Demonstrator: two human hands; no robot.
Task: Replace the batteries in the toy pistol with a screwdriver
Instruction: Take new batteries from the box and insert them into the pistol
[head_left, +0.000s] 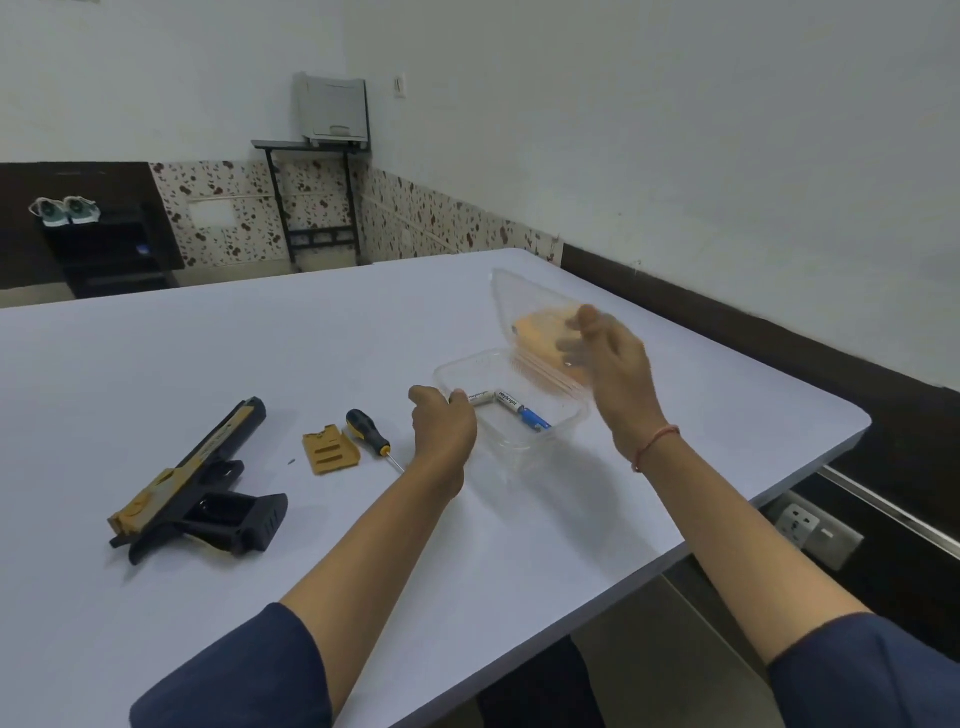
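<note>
The black and tan toy pistol (195, 483) lies on its side at the left of the white table, its battery bay uncovered. Its tan cover (330, 450) rests to the right of it, beside a black and yellow screwdriver (370, 431). A tiny dark screw (291, 461) lies between pistol and cover. A clear plastic box (558, 423) holds several batteries (514, 407), white and blue. My left hand (442, 431) grips the box's near left rim. My right hand (608, 364) holds the raised hinged lid (519, 301), fingers against its inner side.
The table's right edge (810, 467) runs close to the box, with a wall socket (818, 527) below it. A small black stand with a grey printer (332, 111) sits by the far wall. Shoes rest on a dark shelf (65, 210) at the left.
</note>
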